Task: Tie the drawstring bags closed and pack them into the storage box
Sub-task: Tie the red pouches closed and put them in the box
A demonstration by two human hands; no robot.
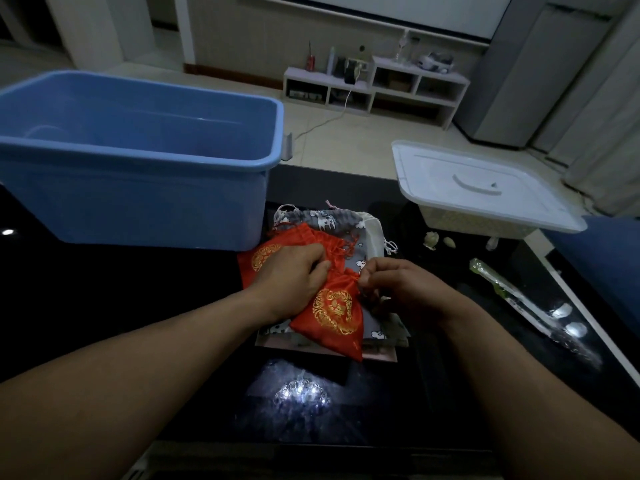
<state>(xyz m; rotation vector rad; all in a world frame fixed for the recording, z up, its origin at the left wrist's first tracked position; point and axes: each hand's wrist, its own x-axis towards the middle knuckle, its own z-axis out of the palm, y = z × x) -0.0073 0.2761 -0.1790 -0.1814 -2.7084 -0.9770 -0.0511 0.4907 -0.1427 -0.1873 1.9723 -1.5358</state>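
Red drawstring bag [334, 313] lying on the desk [104, 289] atop the grey bag [329, 220] pile, gathered mouth pinched from either side by curled left hand [294, 278] fingers and curled right hand [405, 289] fingers; tying under way, judged early, blue storage box [138, 157] alongside showing nothing packed.

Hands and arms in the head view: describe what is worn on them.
The left hand and right hand are bare: no gloves, no rings visible. The left forearm and right forearm show no sleeve, watch or bracelet.
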